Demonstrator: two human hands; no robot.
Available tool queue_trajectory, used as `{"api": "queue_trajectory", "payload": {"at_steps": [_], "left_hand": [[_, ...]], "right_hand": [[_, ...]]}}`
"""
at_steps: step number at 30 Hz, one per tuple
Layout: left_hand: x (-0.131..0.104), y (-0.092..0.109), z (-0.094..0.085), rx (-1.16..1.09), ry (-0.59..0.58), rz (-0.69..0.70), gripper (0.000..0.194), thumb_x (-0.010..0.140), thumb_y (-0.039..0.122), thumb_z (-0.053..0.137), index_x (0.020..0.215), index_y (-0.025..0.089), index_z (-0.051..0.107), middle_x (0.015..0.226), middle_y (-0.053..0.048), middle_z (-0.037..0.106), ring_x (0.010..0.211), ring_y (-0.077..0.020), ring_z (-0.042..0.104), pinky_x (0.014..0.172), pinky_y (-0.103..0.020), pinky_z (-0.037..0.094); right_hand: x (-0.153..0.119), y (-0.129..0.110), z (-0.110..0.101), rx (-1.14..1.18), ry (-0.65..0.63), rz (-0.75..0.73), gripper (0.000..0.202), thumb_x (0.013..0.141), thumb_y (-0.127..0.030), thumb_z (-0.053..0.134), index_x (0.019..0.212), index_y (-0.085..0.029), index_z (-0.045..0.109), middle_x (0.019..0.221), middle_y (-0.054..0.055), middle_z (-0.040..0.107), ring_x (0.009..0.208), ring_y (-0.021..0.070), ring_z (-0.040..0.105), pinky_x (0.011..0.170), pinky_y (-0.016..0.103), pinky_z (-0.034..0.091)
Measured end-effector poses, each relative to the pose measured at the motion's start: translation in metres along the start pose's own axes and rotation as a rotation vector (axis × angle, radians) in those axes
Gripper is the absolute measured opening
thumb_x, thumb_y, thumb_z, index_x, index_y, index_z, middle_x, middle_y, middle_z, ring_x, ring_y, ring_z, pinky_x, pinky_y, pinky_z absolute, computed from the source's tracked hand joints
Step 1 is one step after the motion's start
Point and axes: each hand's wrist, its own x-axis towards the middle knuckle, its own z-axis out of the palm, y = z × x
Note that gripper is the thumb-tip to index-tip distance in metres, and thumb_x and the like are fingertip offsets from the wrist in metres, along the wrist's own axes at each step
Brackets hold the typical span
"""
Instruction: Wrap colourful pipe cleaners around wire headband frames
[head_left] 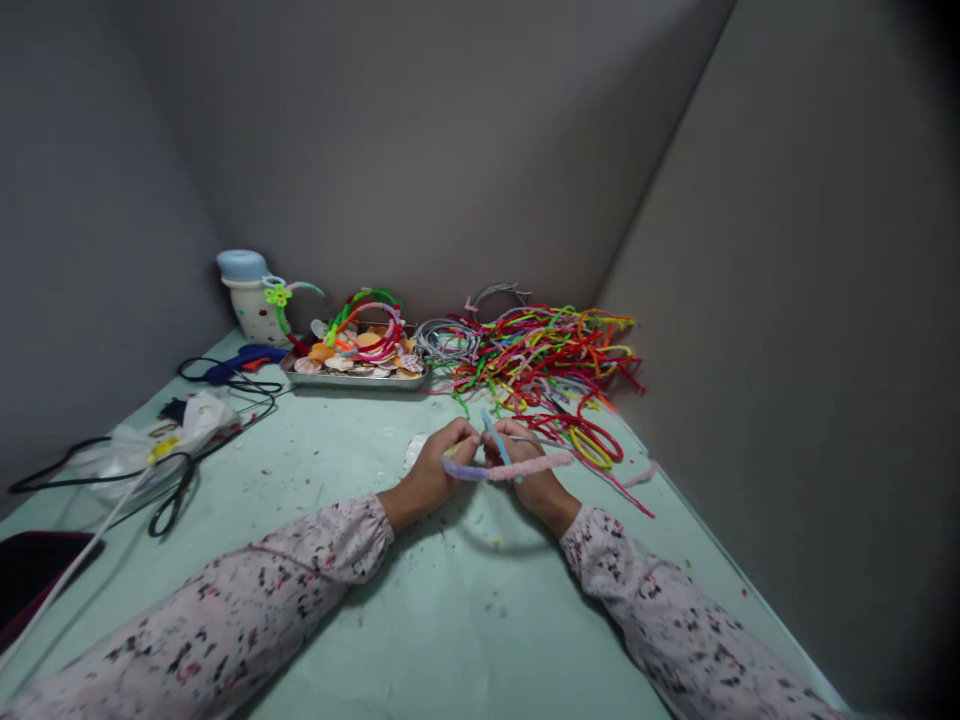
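Close together above the table, my left hand (441,465) and my right hand (536,480) are both closed, fingertips nearly meeting. Between them is a thin curved band (529,467), covered in fuzzy purple and pink, which looks like a headband wrapped in pipe cleaner. My left fingers pinch it near its purple end. A light blue pipe cleaner (495,436) stands up at a slant at my right fingertips. A bare grey stretch of the band seems to run over my right fingers; the exact grip there is hidden. Just behind my left hand lies a small white object (414,452).
A large heap of coloured pipe cleaners (555,350) spreads at the back right, beside grey hoops (448,341). A metal tray (352,381) holds shells and wrapped bands. At left are a spotted bottle (259,308), blue-handled tool (244,363), black cable (171,508) and plastic bag (124,452).
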Motion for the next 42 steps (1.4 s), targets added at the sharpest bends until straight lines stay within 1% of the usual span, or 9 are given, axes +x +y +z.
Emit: {"api": "queue_trajectory", "payload": {"at_steps": [5, 10, 14, 17, 21, 24, 30, 38, 42], "left_hand": [[-0.002, 0.003, 0.001, 0.074, 0.010, 0.015, 0.024, 0.088, 0.039, 0.048, 0.078, 0.017, 0.053, 0.065, 0.003, 0.052, 0.060, -0.0118, 0.045, 0.057, -0.024, 0.034], [-0.003, 0.004, 0.003, 0.054, 0.005, 0.029, 0.024, 0.089, 0.038, 0.047, 0.077, 0.018, 0.053, 0.065, 0.001, 0.053, 0.060, -0.0122, 0.046, 0.056, -0.024, 0.033], [0.000, -0.002, 0.001, 0.013, 0.021, 0.033, 0.023, 0.088, 0.037, 0.048, 0.076, 0.018, 0.053, 0.064, 0.002, 0.049, 0.059, -0.0119, 0.043, 0.055, -0.025, 0.033], [0.004, -0.008, -0.001, -0.045, 0.048, 0.049, 0.023, 0.085, 0.035, 0.051, 0.070, 0.017, 0.052, 0.062, 0.002, 0.047, 0.059, -0.0118, 0.042, 0.056, -0.025, 0.032], [0.008, -0.013, -0.002, -0.155, 0.078, -0.099, 0.023, 0.081, 0.029, 0.049, 0.061, 0.018, 0.046, 0.055, 0.004, 0.040, 0.052, -0.0107, 0.036, 0.049, -0.025, 0.026], [0.010, -0.012, -0.003, -0.222, 0.106, -0.169, 0.021, 0.079, 0.027, 0.049, 0.061, 0.018, 0.046, 0.054, 0.004, 0.039, 0.050, -0.0101, 0.034, 0.047, -0.025, 0.023], [0.009, -0.006, -0.003, -0.241, 0.066, -0.154, 0.021, 0.080, 0.028, 0.049, 0.061, 0.018, 0.046, 0.054, 0.004, 0.038, 0.049, -0.0101, 0.033, 0.046, -0.025, 0.023], [0.012, -0.013, -0.006, -0.199, 0.051, -0.147, 0.024, 0.081, 0.033, 0.049, 0.062, 0.018, 0.046, 0.055, 0.004, 0.038, 0.051, -0.0102, 0.034, 0.048, -0.025, 0.024], [0.011, -0.012, -0.005, -0.189, 0.064, -0.163, 0.029, 0.081, 0.039, 0.051, 0.061, 0.018, 0.045, 0.054, 0.004, 0.037, 0.050, -0.0103, 0.032, 0.048, -0.026, 0.023]], "right_hand": [[0.000, 0.002, 0.001, 0.101, 0.005, 0.066, 0.025, 0.083, -0.039, 0.051, 0.066, -0.021, 0.050, 0.060, -0.002, 0.052, 0.050, 0.0124, 0.046, 0.045, 0.025, 0.036], [0.001, -0.004, 0.004, 0.185, 0.000, 0.137, 0.019, 0.080, -0.033, 0.053, 0.065, -0.020, 0.051, 0.057, -0.003, 0.049, 0.045, 0.0107, 0.042, 0.040, 0.023, 0.032], [0.002, -0.001, 0.004, 0.117, 0.028, 0.029, 0.022, 0.079, -0.031, 0.054, 0.060, -0.019, 0.052, 0.061, -0.002, 0.052, 0.050, 0.0102, 0.046, 0.045, 0.023, 0.035], [0.003, 0.000, 0.006, 0.107, 0.049, 0.011, 0.016, 0.077, -0.032, 0.057, 0.067, -0.019, 0.055, 0.059, -0.003, 0.054, 0.049, 0.0108, 0.047, 0.047, 0.024, 0.037], [0.002, -0.007, 0.009, 0.158, 0.102, 0.006, 0.024, 0.071, -0.034, 0.066, 0.088, -0.020, 0.054, 0.061, -0.005, 0.056, 0.053, 0.0123, 0.051, 0.051, 0.024, 0.040], [0.003, -0.009, 0.010, 0.194, 0.085, -0.067, 0.029, 0.068, -0.030, 0.069, 0.091, -0.022, 0.054, 0.071, -0.004, 0.058, 0.059, 0.0127, 0.053, 0.055, 0.024, 0.042], [0.005, -0.001, 0.006, 0.121, 0.055, -0.138, 0.020, 0.073, -0.026, 0.067, 0.091, -0.020, 0.061, 0.076, -0.001, 0.059, 0.063, 0.0132, 0.053, 0.058, 0.026, 0.043], [0.006, 0.010, 0.001, -0.028, 0.043, -0.256, 0.016, 0.080, -0.029, 0.065, 0.094, -0.021, 0.065, 0.086, 0.003, 0.065, 0.073, 0.0159, 0.058, 0.067, 0.028, 0.047], [0.008, 0.013, -0.001, -0.096, 0.056, -0.312, 0.016, 0.084, -0.030, 0.062, 0.096, -0.020, 0.065, 0.093, 0.005, 0.067, 0.083, 0.0183, 0.061, 0.076, 0.032, 0.049]]}}
